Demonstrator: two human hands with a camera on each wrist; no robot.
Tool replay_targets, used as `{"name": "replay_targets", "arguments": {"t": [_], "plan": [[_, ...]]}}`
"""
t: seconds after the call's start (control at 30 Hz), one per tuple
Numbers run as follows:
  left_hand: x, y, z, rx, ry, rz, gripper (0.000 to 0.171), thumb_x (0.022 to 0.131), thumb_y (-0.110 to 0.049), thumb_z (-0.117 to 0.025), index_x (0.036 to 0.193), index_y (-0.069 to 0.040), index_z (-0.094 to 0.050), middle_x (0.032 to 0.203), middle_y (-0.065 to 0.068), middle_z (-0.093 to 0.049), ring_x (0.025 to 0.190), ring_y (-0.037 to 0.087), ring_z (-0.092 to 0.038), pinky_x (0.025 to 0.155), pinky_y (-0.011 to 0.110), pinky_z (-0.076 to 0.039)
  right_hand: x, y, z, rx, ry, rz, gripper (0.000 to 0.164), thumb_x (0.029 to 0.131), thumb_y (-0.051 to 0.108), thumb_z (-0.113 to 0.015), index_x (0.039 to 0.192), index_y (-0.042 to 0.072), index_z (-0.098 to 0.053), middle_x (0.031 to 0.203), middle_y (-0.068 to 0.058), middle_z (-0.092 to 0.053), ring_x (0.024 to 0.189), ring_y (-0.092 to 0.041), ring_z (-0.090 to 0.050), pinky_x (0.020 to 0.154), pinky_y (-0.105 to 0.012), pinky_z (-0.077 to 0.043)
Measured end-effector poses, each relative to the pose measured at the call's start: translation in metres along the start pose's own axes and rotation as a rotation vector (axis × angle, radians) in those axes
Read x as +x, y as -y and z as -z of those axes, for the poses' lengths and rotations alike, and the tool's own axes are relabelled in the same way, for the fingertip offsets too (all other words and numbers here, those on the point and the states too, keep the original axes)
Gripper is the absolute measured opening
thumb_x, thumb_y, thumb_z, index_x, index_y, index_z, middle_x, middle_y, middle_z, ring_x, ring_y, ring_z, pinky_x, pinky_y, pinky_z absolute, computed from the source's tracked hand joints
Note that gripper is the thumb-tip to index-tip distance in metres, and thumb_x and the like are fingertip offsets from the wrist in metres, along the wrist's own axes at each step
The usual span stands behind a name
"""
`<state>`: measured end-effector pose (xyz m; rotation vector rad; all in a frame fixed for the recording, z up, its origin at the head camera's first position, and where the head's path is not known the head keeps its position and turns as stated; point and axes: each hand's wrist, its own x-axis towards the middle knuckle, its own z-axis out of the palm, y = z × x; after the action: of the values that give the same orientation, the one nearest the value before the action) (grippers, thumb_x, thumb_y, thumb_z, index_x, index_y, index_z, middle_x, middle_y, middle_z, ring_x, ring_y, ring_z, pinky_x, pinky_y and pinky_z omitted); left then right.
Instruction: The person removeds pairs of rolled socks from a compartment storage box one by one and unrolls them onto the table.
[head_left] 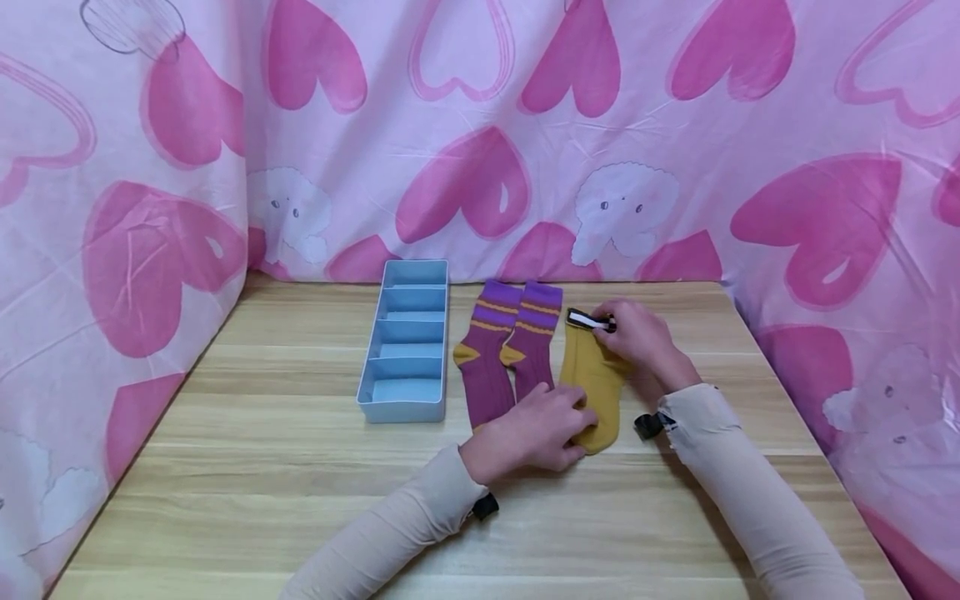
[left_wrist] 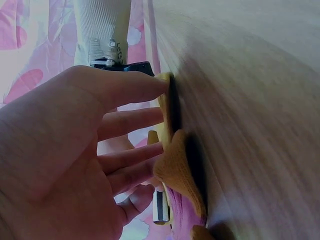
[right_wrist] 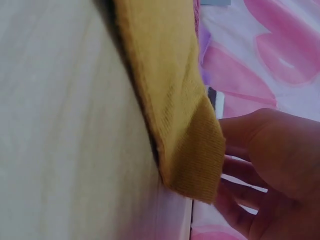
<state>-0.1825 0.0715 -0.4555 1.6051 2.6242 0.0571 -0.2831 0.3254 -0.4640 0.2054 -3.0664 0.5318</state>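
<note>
A yellow sock (head_left: 600, 387) with a black-and-white striped cuff (head_left: 585, 320) lies flat, a second yellow layer showing along its left edge. My right hand (head_left: 637, 337) pinches the cuff at its right end; in the right wrist view, the yellow heel (right_wrist: 197, 160) covers part of the fingers. At the toe end rests my left hand (head_left: 540, 429), its fingers fairly straight and spread on the fabric. Just left of the yellow sock are two purple-and-maroon socks (head_left: 483, 367) with yellow heels and stripes; my left hand overlaps their lower ends in the head view.
Left of the socks stands a light blue box (head_left: 405, 412) with several compartments in a row. All of this is on a wood-grain table (head_left: 262, 467). A pink heart-patterned cloth (head_left: 450, 167) hangs along the back and both sides.
</note>
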Motion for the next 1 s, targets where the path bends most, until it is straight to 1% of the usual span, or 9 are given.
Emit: {"name": "replay_targets", "arguments": {"t": [0.13,0.27,0.37,0.5,0.57,0.63,0.8,0.87,1.0], "plan": [[0.0,-0.001,0.001,-0.01,0.011,-0.001,0.036,0.102,-0.047,-0.07,0.133,-0.029,-0.072,0.131,-0.001,-0.063,0.115,0.013,-0.06,0.087,0.031,-0.047,0.001,-0.001,-0.003,-0.003,-0.017,-0.01,0.031,0.1,0.02,-0.072,0.129,0.01,-0.078,0.139,-0.018,-0.07,0.121,-0.038,-0.067,0.092,-0.063,-0.056],[-0.001,-0.001,0.002,-0.004,0.016,-0.006,0.034,0.102,-0.048,-0.07,0.131,-0.029,-0.072,0.129,-0.001,-0.063,0.113,0.013,-0.06,0.087,0.031,-0.047,0.003,-0.002,-0.005,0.011,-0.041,-0.024,0.031,0.101,0.022,-0.072,0.131,0.014,-0.073,0.135,-0.016,-0.073,0.117,-0.037,-0.068,0.091,-0.062,-0.055],[-0.001,-0.001,0.002,0.004,0.021,-0.009,0.034,0.102,-0.049,-0.07,0.13,-0.029,-0.072,0.128,-0.002,-0.063,0.112,0.013,-0.061,0.088,0.033,-0.047,0.003,-0.004,-0.006,0.03,-0.061,-0.039,0.027,0.104,0.022,-0.07,0.131,0.019,-0.068,0.129,-0.013,-0.076,0.112,-0.035,-0.069,0.089,-0.06,-0.054],[-0.001,-0.001,0.003,0.016,0.024,-0.007,0.033,0.102,-0.049,-0.069,0.128,-0.03,-0.073,0.126,-0.002,-0.063,0.109,0.013,-0.062,0.087,0.032,-0.047,0.003,-0.003,-0.005,0.05,-0.065,-0.069,0.022,0.107,0.023,-0.066,0.127,0.021,-0.073,0.127,-0.012,-0.076,0.108,-0.033,-0.068,0.087,-0.058,-0.052],[-0.001,-0.001,0.002,0.02,0.026,-0.006,0.032,0.102,-0.05,-0.069,0.127,-0.03,-0.073,0.126,-0.003,-0.063,0.108,0.012,-0.062,0.086,0.032,-0.046,0.004,-0.003,-0.004,0.045,-0.049,-0.079,0.023,0.108,0.024,-0.065,0.128,0.02,-0.076,0.128,-0.013,-0.075,0.109,-0.033,-0.067,0.088,-0.058,-0.053],[-0.001,-0.002,0.002,0.022,0.027,-0.004,0.032,0.102,-0.05,-0.069,0.127,-0.03,-0.073,0.125,-0.003,-0.063,0.108,0.012,-0.062,0.086,0.032,-0.046,0.005,-0.002,-0.002,0.041,-0.016,-0.085,0.026,0.108,0.024,-0.065,0.13,0.018,-0.076,0.131,-0.014,-0.073,0.108,-0.033,-0.065,0.09,-0.057,-0.053],[-0.001,-0.002,0.003,0.018,0.033,-0.003,0.031,0.103,-0.05,-0.068,0.126,-0.03,-0.072,0.124,-0.003,-0.063,0.105,0.011,-0.061,0.086,0.032,-0.045,0.008,-0.003,0.001,0.001,0.068,-0.049,0.035,0.104,0.023,-0.069,0.137,0.01,-0.071,0.137,-0.018,-0.068,0.111,-0.035,-0.062,0.096,-0.059,-0.052],[-0.001,-0.002,0.003,0.019,0.035,-0.003,0.031,0.103,-0.05,-0.068,0.126,-0.03,-0.072,0.123,-0.004,-0.063,0.105,0.011,-0.061,0.085,0.032,-0.045,0.009,-0.005,0.001,-0.018,0.063,-0.027,0.036,0.104,0.023,-0.07,0.137,0.008,-0.071,0.139,-0.019,-0.066,0.115,-0.036,-0.062,0.098,-0.061,-0.053],[-0.001,-0.003,0.004,0.016,0.041,-0.005,0.031,0.103,-0.05,-0.069,0.126,-0.031,-0.072,0.122,-0.004,-0.062,0.103,0.01,-0.062,0.084,0.031,-0.045,0.011,-0.008,0.0,0.008,0.013,-0.025,0.038,0.104,0.022,-0.069,0.139,0.007,-0.067,0.139,-0.02,-0.066,0.118,-0.038,-0.065,0.097,-0.063,-0.054]]}}
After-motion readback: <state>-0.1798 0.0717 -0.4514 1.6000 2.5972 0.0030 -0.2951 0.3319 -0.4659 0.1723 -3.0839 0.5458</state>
